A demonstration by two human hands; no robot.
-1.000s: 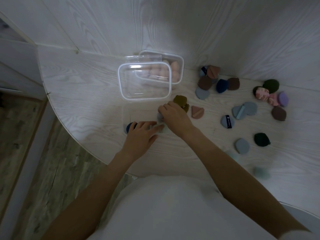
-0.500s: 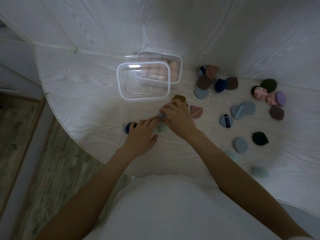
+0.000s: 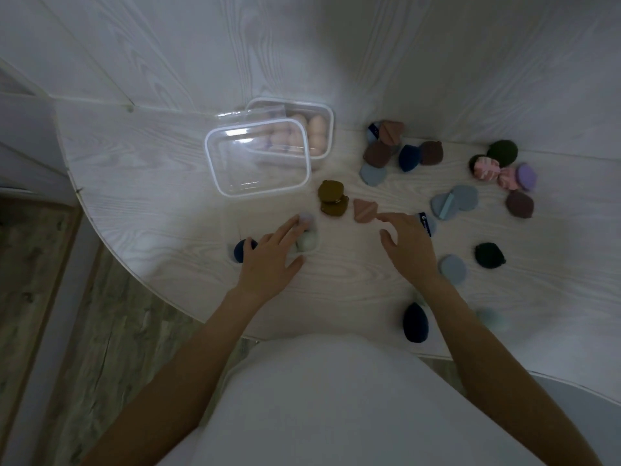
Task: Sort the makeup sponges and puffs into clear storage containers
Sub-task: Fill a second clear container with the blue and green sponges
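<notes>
Right hand (image 3: 408, 245) had left the pale green sponge (image 3: 307, 242), now spread empty toward the pink triangular puff (image 3: 365, 210); left hand (image 3: 272, 260) rested flat on sponges.

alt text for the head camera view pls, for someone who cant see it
A person's left hand rests on pale sponges on a white table while the right hand hovers open near scattered puffs; two clear containers sit behind.

Home vanity corner: white woodgrain table (image 3: 141, 183), matching wall panels (image 3: 201, 45), wood-look floor (image 3: 111, 331).
</notes>
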